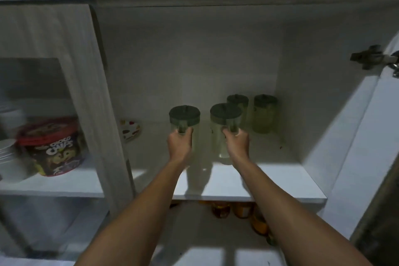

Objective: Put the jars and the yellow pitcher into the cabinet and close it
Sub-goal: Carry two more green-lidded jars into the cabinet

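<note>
Both my arms reach into the open cabinet (248, 188). My left hand (180, 143) grips a clear jar with a dark green lid (184, 115), held upright over the shelf. My right hand (237, 142) grips a second clear jar with a green lid (225, 114), whose base rests on or just above the shelf. Two more green-lidded jars stand at the back right of the shelf, one (237, 101) behind the right-hand jar and one (265, 113) beside it. No yellow pitcher is in view.
The cabinet door (367, 136) stands open at the right with its hinge (371, 57) showing. A small patterned dish (130, 129) leans at the shelf's back left. A cereal tub (54, 147) sits in the left compartment. Orange jars (241, 210) stand on the shelf below.
</note>
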